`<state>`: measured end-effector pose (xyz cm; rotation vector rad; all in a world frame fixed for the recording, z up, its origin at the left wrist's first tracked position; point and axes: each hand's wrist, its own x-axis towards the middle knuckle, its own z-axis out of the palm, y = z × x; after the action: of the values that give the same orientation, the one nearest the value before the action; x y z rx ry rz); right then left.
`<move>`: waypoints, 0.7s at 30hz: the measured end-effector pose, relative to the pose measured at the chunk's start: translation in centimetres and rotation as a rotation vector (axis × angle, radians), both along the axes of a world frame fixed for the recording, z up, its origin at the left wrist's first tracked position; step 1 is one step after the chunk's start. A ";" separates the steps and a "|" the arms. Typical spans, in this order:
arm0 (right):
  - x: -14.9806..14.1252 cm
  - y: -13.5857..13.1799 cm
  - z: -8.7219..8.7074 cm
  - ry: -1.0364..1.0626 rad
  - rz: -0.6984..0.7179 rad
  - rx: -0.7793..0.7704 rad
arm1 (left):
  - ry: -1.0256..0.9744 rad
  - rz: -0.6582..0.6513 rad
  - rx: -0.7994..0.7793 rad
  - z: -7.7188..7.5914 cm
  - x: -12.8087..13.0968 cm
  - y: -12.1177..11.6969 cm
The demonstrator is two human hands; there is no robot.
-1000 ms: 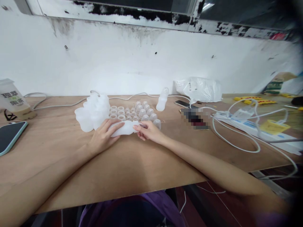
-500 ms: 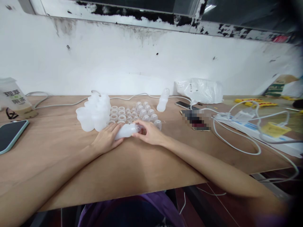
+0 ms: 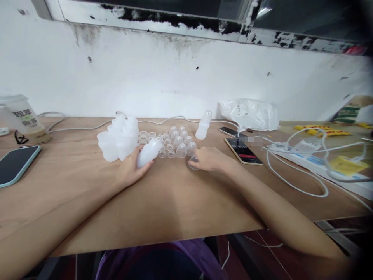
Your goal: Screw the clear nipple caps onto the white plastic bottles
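Note:
My left hand (image 3: 130, 169) is closed round a small white plastic bottle (image 3: 149, 153), held tilted with its neck toward the far right. To the right of it, my right hand (image 3: 210, 160) rests on the wooden table (image 3: 163, 202), its fingertips pinched on a clear dome cap (image 3: 192, 163) at the near edge of a group of several clear caps (image 3: 178, 142). White rings (image 3: 146, 135) lie beside those caps. A cluster of white bottles (image 3: 118, 137) stands just left of my left hand.
One bottle (image 3: 203, 125) stands upright behind the caps. A phone (image 3: 243, 151) lies right of my right hand, another phone (image 3: 15, 163) at the far left beside a drink cup (image 3: 23, 120). White cables (image 3: 300, 171), a power strip (image 3: 314, 163) and a plastic bag (image 3: 253, 114) fill the right side.
My hands have separated. The right hand left the bottle's neck and moved right to a clear cap. The left hand tilted the bottle up and back toward the cluster.

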<state>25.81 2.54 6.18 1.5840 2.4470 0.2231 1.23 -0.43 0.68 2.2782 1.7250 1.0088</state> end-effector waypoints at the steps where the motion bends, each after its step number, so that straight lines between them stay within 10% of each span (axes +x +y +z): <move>1: -0.2 -0.1 -0.1 0.032 0.029 -0.015 | -0.001 -0.007 -0.002 0.1 0.0 -0.1; 9: -3.3 -0.2 -4.5 0.764 0.317 -0.135 | -0.026 -0.027 0.011 -0.3 -0.2 0.2; 16: -4.5 1.2 -6.4 1.831 0.091 -0.674 | -0.018 -0.018 -0.012 -0.3 -0.4 0.3; 21: -4.2 1.6 -6.1 2.001 0.037 -0.731 | 0.025 0.016 -0.068 -0.2 -0.3 0.1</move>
<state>21.57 4.15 0.04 1.2967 2.4438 -3.0548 0.94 -0.29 0.52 2.2483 1.7611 0.9132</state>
